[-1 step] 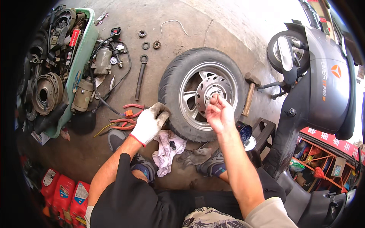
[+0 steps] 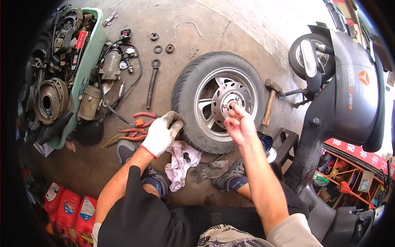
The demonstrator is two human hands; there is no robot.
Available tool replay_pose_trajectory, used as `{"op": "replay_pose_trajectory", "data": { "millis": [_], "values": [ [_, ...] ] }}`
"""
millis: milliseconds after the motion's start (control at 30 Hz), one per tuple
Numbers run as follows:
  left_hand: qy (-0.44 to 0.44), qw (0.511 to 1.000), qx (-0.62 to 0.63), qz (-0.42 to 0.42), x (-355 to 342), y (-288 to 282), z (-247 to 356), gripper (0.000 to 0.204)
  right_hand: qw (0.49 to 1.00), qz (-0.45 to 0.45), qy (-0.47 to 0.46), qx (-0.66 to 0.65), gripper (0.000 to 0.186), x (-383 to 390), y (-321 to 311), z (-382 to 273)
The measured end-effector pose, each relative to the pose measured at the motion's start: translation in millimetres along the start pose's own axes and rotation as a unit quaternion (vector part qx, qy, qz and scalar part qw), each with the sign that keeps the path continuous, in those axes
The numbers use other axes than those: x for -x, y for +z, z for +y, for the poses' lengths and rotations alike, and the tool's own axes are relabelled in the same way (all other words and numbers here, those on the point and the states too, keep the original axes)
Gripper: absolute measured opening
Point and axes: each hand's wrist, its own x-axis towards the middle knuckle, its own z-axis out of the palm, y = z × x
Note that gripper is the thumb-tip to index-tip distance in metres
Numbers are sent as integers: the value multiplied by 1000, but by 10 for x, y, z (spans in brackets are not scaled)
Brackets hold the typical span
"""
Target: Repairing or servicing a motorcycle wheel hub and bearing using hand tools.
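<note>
A scooter wheel (image 2: 218, 75) with a black tyre and silver rim lies on its side on the floor in front of me, a perforated brake disc (image 2: 218, 108) round its hub. My left hand (image 2: 161, 131), in a white glove with a red cuff, is closed against the tyre's near left edge, fingers curled on the rubber. Bare and palm up, my right hand (image 2: 240, 125) reaches over the disc. Its index fingertip is at the hub's centre, and the other fingers are loosely bent and apart. No held object shows there.
Left of the wheel lie red-handled pliers (image 2: 138, 131), a long axle bolt (image 2: 152, 88) and bearings (image 2: 170, 48). A green bin (image 2: 88, 49) of parts stands farther left. A hammer (image 2: 269, 107) and scooter (image 2: 349, 90) are at right. Near my feet are a rag (image 2: 177, 173) and a grey glove (image 2: 212, 168).
My right hand has shifted slightly right and nearer me across the disc, uncovering more of the hub. My left hand and the wheel have not moved.
</note>
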Motion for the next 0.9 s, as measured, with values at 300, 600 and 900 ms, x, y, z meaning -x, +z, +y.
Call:
{"op": "replay_pose_trajectory", "data": {
  "millis": [300,600,900],
  "values": [
    [-3,1000,-3,-9,-33,-22,32,20,204,-128,-185,953,46,86,76,-756],
    [1,1000,-1,-12,-31,-32,32,23,105,-88,-173,975,53,95,158,-687],
    [4,1000,-1,-12,-30,-15,24,22,998,-40,40,41,19,-9,0,-268]
  ]
}}
